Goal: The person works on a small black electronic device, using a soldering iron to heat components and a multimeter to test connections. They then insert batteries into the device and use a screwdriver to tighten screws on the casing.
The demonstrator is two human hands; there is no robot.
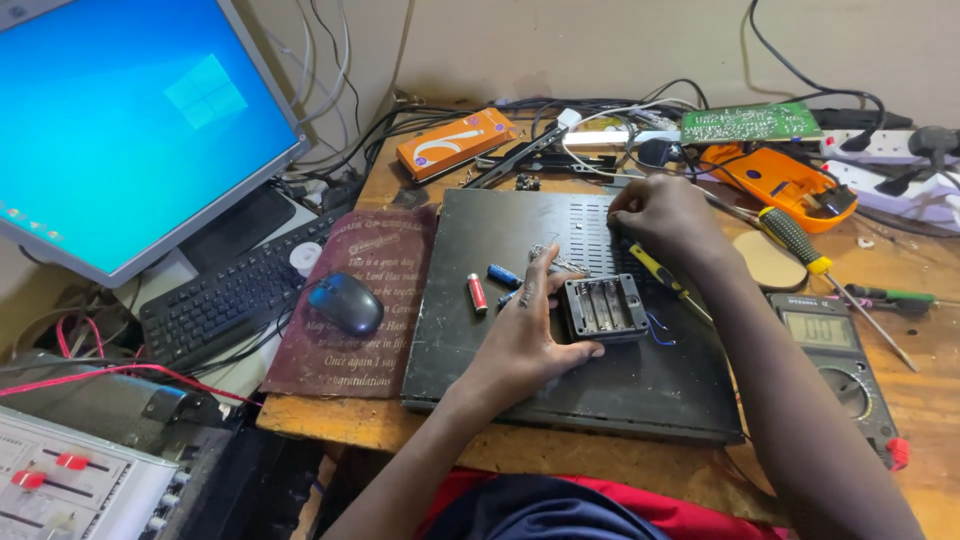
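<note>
Battery holder sits empty on black metal case; left hand pinches its near edge, steadying it. Right hand, beyond holder, clenches yellow-black screwdriver. Loose batteries left of holder.

Loose batteries crowd holder; casing front free.

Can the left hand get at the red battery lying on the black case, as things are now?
Probably yes. The left hand rests beside the red battery on the black case, and nothing lies between them.
</note>
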